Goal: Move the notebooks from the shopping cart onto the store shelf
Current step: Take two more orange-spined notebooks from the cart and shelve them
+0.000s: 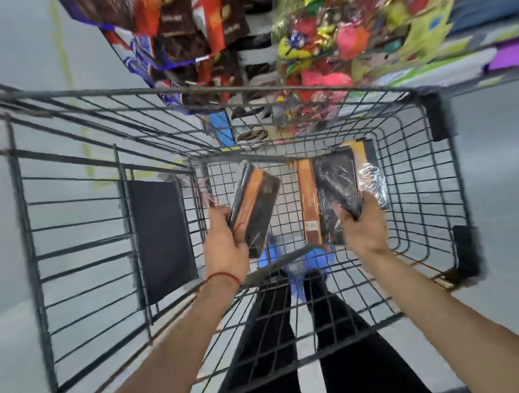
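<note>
Head view, only one. Both hands down inside the shopping cart (273, 92), centre of frame. Left hand (224, 241) wrapped around the lower end of a dark notebook pack with orange band (254, 208), tilted, apparently lifted off the basket floor. Right hand (365, 230) clamped on the lower right corner of a second pack (328, 195), black and orange, film-wrapped; can't tell if lifted or resting on the wire. Third wrapped item (375, 181) just right of it, partly hidden behind the right hand.

Handling guess: stiff, flat, light to moderate weight; shrink film looks glossy, likely slippery. Better grip across the short end with thumb on the top face, not by loose film. Not fragile, corners may dent.

Store shelf (468, 65) at upper right, blurred; notebook slot not identifiable. Hanging snack bags (188, 21) at top centre smeared by motion. Pack count per bundle unreadable. Cart's near edge cut off at the bottom left.
</note>
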A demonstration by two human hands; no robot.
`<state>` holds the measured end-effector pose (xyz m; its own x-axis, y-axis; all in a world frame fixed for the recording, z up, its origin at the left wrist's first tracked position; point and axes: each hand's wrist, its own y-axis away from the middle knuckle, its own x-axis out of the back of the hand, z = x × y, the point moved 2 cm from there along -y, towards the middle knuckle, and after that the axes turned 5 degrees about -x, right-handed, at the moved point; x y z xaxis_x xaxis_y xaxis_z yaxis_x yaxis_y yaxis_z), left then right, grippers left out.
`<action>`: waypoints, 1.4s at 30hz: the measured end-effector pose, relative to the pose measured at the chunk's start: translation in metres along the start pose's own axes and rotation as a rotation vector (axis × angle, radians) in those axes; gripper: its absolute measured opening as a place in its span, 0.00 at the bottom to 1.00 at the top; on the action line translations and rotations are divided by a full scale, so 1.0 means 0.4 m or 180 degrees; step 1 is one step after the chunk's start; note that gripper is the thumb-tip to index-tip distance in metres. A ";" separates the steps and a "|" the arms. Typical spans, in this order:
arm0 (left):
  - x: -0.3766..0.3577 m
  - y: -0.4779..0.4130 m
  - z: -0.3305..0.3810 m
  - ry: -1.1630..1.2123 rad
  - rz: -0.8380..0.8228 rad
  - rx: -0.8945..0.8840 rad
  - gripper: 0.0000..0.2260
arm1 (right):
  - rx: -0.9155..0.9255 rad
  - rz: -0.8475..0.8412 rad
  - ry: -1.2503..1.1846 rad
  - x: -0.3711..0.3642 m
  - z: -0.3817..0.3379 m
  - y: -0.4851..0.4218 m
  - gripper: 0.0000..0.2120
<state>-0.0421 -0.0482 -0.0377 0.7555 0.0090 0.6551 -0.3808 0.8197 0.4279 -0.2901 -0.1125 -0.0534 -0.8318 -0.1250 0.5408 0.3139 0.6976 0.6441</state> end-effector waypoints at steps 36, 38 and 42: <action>-0.488 0.473 1.047 0.0309 0.0187 -0.1406 0.08 | 0.0442 -0.0072 -0.1801 1.248 0.260 -0.001 0.07; -0.517 0.443 1.088 0.0325 0.0171 -0.1384 0.07 | 0.0424 -0.0063 -0.1851 1.286 0.243 -0.040 0.07; -0.578 0.363 1.176 0.0424 0.0080 -0.1363 0.09 | 0.0485 -0.0094 -0.1757 1.352 0.188 -0.140 0.08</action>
<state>-0.5228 -0.2008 0.1661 0.8216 0.0827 0.5640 -0.1662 0.9812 0.0982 -0.7918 -0.1661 0.1625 -0.9679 0.2124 0.1346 0.2513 0.7984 0.5472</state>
